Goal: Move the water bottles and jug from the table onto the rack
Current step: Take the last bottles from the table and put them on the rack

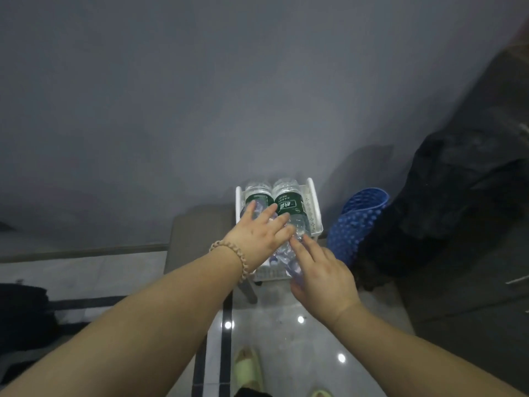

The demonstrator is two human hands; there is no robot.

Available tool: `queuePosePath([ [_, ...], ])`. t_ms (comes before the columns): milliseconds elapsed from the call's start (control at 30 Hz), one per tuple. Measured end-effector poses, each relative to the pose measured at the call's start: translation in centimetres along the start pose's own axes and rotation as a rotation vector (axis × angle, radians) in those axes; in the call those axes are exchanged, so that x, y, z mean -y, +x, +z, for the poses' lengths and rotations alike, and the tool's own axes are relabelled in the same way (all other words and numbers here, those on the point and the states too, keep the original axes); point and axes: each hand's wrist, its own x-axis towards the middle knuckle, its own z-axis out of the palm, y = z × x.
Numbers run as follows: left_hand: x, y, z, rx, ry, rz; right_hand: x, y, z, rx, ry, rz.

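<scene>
Two green-labelled water bottles [287, 197] lie side by side in the white rack [314, 209].

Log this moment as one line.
rack: green-label bottles lying inside | left hand: flat on them | right hand: touching clear bottle

Right-side bottle label [289, 203]: dark green band with white printed characters, too blurred to read.
Left-side bottle label [259, 199]: dark green band, print not legible.
Elsewhere: no readable text, number or sign.
</scene>
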Motion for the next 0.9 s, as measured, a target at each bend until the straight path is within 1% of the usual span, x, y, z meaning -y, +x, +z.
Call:
queuePosePath([
  [200, 5.6, 8.1, 4.9, 0.052, -0.097, 0.108, -0.3, 7.7, 4.9, 0.038, 0.043, 0.197],
  [233, 7.3, 10.3, 6.6, 0.05, -0.13, 0.129, -0.5, 10.1, 6.5, 0.04, 0.052, 0.236],
  [367, 10.1, 13.8, 9.3, 0.035, -0.14, 0.209, -0.2, 13.7, 9.2, 0.076, 0.081, 0.361],
  [467, 12.4, 16.5, 11.6, 0.027, -0.166, 0.215, 0.1, 17.2, 11.2, 0.082, 0.083, 0.435],
  [533, 13.1, 18.0, 13.1, 0.028, -0.207, 0.168, 0.1, 18.9, 12.6, 0.076, 0.068, 0.48],
  [600, 13.2, 19.1, 14.5, 0.057, -0.323, 0.008, 0.2, 19.8, 13.7, 0.069, 0.073, 0.538],
  [667, 12.8, 19.6, 15.7, 0.136, -0.456, -0.122, 0.1, 20.1, 14.7, 0.074, 0.056, 0.58],
  [733, 12.1, 19.9, 16.8, 0.218, -0.538, -0.142, -0.4, 20.0, 15.8, 0.101, 0.019, 0.574],
  [833, 11.7, 20.1, 18.3, 0.266, -0.578, -0.14, -1.1, 20.0, 17.3, 0.166, -0.048, 0.522],
  [900, 11.9, 20.3, 18.8, 0.3, -0.601, -0.162, -1.3, 20.3, 18.1, 0.178, -0.067, 0.5],
])
